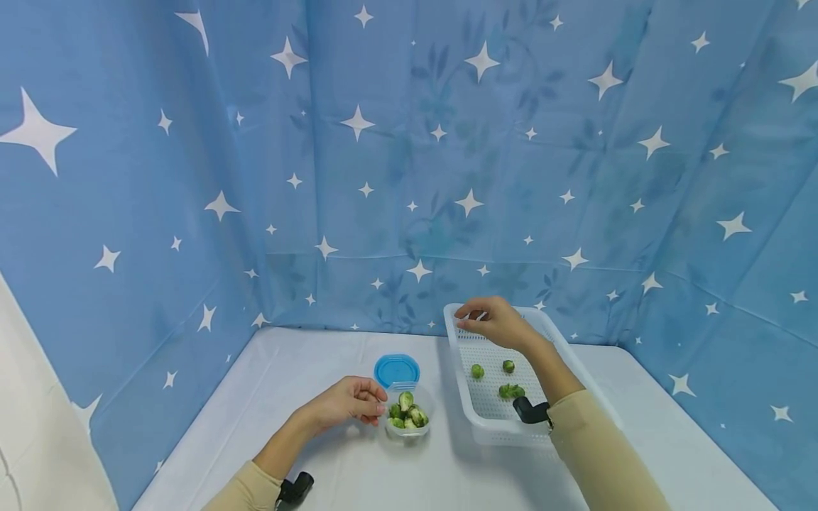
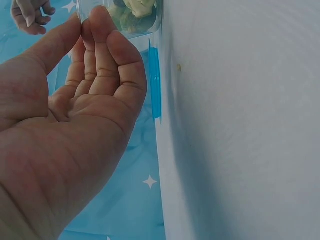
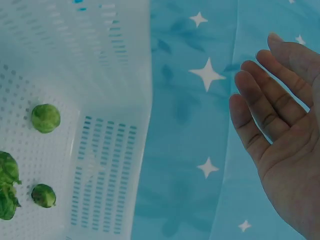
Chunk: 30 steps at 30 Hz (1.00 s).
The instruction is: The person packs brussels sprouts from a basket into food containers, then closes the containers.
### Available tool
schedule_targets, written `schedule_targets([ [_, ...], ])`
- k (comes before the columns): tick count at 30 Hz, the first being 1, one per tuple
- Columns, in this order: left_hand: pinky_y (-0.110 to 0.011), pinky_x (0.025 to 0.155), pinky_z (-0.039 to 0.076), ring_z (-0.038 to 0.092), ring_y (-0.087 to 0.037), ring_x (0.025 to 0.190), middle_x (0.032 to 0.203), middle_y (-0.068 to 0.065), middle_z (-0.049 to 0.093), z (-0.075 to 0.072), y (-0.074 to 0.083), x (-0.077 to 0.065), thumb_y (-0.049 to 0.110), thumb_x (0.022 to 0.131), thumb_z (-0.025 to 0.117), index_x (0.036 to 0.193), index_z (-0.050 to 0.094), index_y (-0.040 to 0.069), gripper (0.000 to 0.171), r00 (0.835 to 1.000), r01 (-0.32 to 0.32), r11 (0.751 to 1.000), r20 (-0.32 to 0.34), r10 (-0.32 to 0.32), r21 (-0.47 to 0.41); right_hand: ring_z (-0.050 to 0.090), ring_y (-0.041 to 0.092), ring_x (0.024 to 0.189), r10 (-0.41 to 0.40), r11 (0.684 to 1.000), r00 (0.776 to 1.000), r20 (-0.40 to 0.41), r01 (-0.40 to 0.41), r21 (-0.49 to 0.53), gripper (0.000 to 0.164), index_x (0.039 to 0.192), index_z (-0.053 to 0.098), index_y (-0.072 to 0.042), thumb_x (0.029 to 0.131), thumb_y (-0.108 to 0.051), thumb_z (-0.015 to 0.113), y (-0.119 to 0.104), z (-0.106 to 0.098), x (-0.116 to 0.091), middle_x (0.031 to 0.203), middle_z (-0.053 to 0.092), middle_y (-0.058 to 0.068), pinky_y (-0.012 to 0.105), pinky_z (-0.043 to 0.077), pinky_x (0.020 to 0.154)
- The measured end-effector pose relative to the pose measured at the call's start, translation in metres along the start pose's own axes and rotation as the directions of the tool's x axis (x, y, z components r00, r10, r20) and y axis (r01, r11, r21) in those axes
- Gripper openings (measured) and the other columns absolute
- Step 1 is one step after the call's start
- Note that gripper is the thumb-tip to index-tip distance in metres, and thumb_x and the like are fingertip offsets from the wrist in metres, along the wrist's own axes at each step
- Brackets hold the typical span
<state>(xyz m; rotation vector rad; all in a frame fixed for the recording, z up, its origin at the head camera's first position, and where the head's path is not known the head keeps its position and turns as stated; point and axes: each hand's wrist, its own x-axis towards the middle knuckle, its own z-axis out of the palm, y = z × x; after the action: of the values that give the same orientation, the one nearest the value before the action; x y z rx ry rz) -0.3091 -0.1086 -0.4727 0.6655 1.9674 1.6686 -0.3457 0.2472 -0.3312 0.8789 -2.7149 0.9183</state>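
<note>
A small clear container (image 1: 409, 430) holds several Brussels sprouts (image 1: 407, 402), some showing pale sides. At its left side is my left hand (image 1: 345, 404), fingers loosely bent, with the fingertips right at the container wall; in the left wrist view they overlap the clear plastic (image 2: 156, 20). My right hand (image 1: 495, 323) hangs over the far left part of a white perforated basket (image 1: 469, 411). Its fingers are relaxed, and nothing shows between them in the right wrist view. Inside the basket lie two round Brussels sprouts (image 3: 45, 118) and a leafy green clump (image 3: 7, 185).
Behind the container a blue lid (image 1: 397, 370) lies on the white tablecloth (image 1: 345, 475). A blue star-patterned curtain (image 1: 409, 156) hangs around the back and sides. One tiny crumb (image 2: 179, 67) sits on the cloth.
</note>
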Motion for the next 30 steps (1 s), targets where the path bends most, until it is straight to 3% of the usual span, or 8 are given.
schedule_targets([
  [13,-0.035,0.077,0.061,0.072,-0.018,0.081,0.092,-0.008,0.073,0.001,0.0,-0.001,0.014,0.099,0.072,0.12,0.063,-0.008,0.032,1.0,0.007,1.0,-0.01,-0.007,0.003,0.069,0.025,0.1,0.077,0.996,0.996,-0.047,-0.075,0.039,0.027,0.122,0.074,-0.006,0.096,-0.013,0.076,0.048,0.001,-0.009,0.122,0.073,0.014,0.035,0.059,0.081],
  [22,-0.034,0.076,0.06,0.072,-0.018,0.082,0.093,-0.012,0.074,-0.001,-0.003,0.001,0.016,0.098,0.073,0.121,0.062,-0.008,0.035,1.0,0.013,1.0,-0.002,-0.013,0.001,0.069,0.031,0.102,0.164,0.986,0.981,-0.1,-0.16,0.046,0.029,0.124,0.073,-0.001,0.096,-0.01,0.074,0.074,0.001,-0.021,0.125,0.07,0.024,0.045,0.06,0.085],
  [30,-0.035,0.078,0.061,0.073,-0.018,0.083,0.095,-0.014,0.074,-0.001,0.0,0.001,0.016,0.099,0.072,0.123,0.061,-0.009,0.037,1.0,0.007,1.0,0.014,-0.007,0.006,0.069,0.029,0.099,0.265,0.963,0.964,-0.014,-0.264,0.057,0.031,0.121,0.073,0.003,0.092,-0.007,0.078,0.094,0.004,-0.03,0.119,0.072,0.022,0.043,0.06,0.083],
])
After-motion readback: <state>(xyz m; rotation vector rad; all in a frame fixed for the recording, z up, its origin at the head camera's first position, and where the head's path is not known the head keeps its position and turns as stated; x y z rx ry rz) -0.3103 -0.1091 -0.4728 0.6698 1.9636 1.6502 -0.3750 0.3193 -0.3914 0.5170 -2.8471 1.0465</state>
